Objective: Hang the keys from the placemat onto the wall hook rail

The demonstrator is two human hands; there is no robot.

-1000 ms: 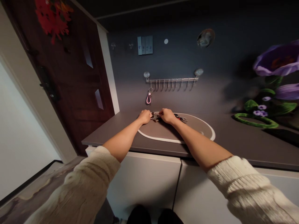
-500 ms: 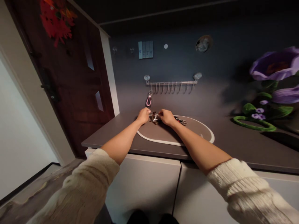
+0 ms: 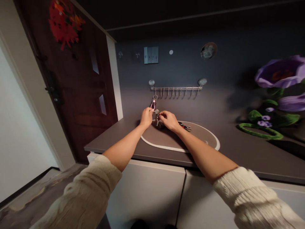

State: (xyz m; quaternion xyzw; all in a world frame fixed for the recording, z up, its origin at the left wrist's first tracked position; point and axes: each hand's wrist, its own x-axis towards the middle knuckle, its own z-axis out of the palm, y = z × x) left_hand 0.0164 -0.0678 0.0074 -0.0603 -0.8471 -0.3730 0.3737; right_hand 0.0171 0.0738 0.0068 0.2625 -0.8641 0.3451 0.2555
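A bunch of keys (image 3: 157, 120) hangs between my two hands, just above the mat. My left hand (image 3: 146, 117) is closed, its thumb and finger pinching the keys' top end near a round silver piece. On the right side of the bunch, my right hand (image 3: 168, 120) pinches at the keys, with its fingertips partly hidden. Right behind my left hand, a pink strap keyring (image 3: 153, 104) hangs from the leftmost hook of the rail. More keys (image 3: 185, 126) lie on the oval mat (image 3: 171, 140), partly covered by my right hand.
A metal rail with several hooks (image 3: 177, 88) is fixed to the dark wall by two suction cups. Purple artificial flowers (image 3: 281, 76) stand at the right on the counter (image 3: 240, 152). At the left is a dark red door (image 3: 78, 89) with a handle (image 3: 51, 90).
Both hands have risen a little with the keys, which now hang higher, close under the pink strap keyring. The view has tilted slightly upward.
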